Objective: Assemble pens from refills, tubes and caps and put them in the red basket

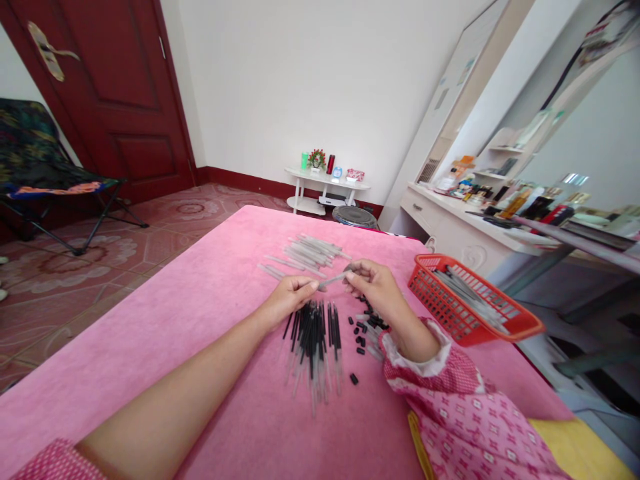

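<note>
- The bundle of black sticks (pixel 311 337) lay on the pink surface (pixel 215 293).
- Small black caps (pixel 361 341) were scattered to the bundle's right.
- Just beyond the bundle, the left grip (pixel 316 287) pinched one end of a slender grey tube (pixel 334 279).
- Farther right of the bundle, the right grip (pixel 349 274) pinched its other end.
- Well right of the bundle stood a red basket (pixel 525 327).
- Pale tubes (pixel 310 252) lay beyond the bundle.

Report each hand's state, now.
Left hand: closed, pinching one end of a tube.
Right hand: closed, fingers at the tube's other end.
</note>
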`<action>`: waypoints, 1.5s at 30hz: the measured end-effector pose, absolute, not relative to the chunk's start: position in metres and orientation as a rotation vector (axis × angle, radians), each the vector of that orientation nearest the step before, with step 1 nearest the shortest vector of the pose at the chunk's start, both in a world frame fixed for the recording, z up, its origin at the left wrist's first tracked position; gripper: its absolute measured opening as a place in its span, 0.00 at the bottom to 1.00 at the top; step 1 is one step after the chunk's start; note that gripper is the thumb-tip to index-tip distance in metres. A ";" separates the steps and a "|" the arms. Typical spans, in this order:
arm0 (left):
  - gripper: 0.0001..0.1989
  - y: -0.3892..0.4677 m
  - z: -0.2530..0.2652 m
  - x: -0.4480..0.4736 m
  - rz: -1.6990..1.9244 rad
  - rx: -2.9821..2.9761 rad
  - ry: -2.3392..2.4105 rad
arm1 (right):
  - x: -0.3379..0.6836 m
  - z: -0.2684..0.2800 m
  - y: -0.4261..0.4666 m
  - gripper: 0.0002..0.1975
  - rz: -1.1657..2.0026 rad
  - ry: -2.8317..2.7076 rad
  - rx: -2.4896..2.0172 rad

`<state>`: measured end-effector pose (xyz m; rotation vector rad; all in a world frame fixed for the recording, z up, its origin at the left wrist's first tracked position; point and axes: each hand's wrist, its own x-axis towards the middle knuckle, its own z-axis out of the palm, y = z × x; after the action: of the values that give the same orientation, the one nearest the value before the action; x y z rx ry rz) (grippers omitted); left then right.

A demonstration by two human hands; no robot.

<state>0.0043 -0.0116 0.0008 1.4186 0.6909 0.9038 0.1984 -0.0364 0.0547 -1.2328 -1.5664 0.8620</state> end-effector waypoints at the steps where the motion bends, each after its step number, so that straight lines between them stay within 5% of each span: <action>1: 0.21 -0.013 0.002 0.004 0.900 1.426 0.713 | 0.199 0.054 -0.036 0.10 0.849 -1.593 -1.237; 12: 0.17 -0.022 0.011 0.010 1.095 1.582 0.844 | 0.199 0.049 -0.037 0.07 0.611 -1.702 -1.290; 26: 0.12 -0.027 0.010 0.000 1.409 2.504 0.986 | 0.192 0.052 -0.043 0.12 1.043 -1.334 -1.288; 36: 0.13 -0.022 0.015 0.014 1.246 1.728 0.886 | 0.180 0.055 -0.043 0.15 0.914 -1.411 -1.201; 45: 0.12 -0.022 0.010 0.009 1.222 1.845 0.816 | 0.183 0.053 -0.044 0.12 0.957 -1.393 -1.264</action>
<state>0.0094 -0.0221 0.0100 1.8455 0.8161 1.2219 0.1826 -0.0441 0.0527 -1.2636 -1.3926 0.9571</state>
